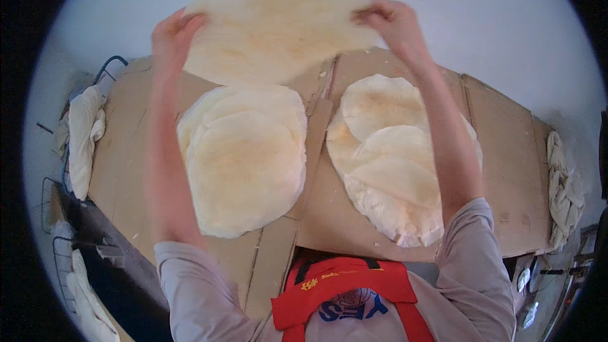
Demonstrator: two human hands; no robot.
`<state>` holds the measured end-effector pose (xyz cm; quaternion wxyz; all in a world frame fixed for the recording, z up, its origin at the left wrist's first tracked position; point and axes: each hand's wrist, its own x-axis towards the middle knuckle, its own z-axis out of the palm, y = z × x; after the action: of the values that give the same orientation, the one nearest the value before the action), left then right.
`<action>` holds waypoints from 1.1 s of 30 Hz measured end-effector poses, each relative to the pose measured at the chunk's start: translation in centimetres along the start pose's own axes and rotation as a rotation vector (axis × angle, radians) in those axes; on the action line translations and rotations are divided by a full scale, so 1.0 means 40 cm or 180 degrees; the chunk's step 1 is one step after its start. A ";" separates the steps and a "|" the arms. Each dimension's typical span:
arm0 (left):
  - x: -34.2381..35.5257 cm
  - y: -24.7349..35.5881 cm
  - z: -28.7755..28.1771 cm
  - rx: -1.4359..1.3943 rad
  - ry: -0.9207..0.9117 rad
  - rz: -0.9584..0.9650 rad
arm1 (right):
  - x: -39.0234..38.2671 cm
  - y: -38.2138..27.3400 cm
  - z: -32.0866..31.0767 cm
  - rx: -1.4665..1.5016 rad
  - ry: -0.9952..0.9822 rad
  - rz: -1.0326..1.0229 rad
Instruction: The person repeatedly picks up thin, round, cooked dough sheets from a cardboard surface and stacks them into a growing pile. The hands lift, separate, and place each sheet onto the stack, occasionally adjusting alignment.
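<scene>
Between my raised hands a large thin flatbread [272, 25] is spread wide, its surface smeared by motion. My left hand [177, 30] pinches its left edge, and my right hand [389, 18] pinches the right edge. Both arms reach out over the far side of the cardboard-covered table. Below the held sheet lies a stack of pale round flatbreads [247, 164], left of the middle. To the right, partly behind my right forearm, a second pile of flatbreads [392, 158] overlaps unevenly, with some folded or crumpled near its front edge.
Brown cardboard sheets [329, 215] with seams and flaps cover the table. White cloths hang at the left edge [85, 139] and a bunched cloth [562, 190] at the right edge. Wire racks [60, 259] stand low on the left. A white wall [481, 19] rises behind the table.
</scene>
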<state>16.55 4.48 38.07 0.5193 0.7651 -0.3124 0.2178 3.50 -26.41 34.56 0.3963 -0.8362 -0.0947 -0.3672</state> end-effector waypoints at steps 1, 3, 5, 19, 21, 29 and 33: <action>-0.018 -0.016 -0.034 0.0278 -0.0011 -0.0002 | -0.002 0.015 0.050 -0.0127 -0.0036 0.0029; -0.067 -0.105 -0.119 0.0740 -0.0191 -0.0181 | -0.039 0.055 0.170 -0.0201 -0.0216 0.0266; -0.180 -0.224 -0.181 0.0762 -0.0550 -0.0757 | -0.109 0.035 0.257 -0.0288 -0.0946 0.0610; -0.657 -0.125 0.353 -0.0106 -0.2838 -0.0538 | -0.865 0.372 -0.218 -0.2020 -0.0747 0.2226; -0.676 -0.123 0.508 0.0088 -0.3039 -0.0399 | -0.874 0.349 -0.198 -0.2081 -0.0887 0.2508; -0.703 -0.035 0.717 0.0546 -0.3217 -0.0331 | -0.907 0.268 -0.197 -0.1428 -0.1036 0.2966; -0.669 -0.032 0.637 -0.0115 -0.3037 -0.0902 | -0.678 -0.015 -0.266 -0.1177 -0.1203 0.1439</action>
<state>-1.32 -12.15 10.31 0.3562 0.8053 -0.4118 -0.2347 -21.81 -30.18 20.66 0.2849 -0.9469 0.0893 -0.1196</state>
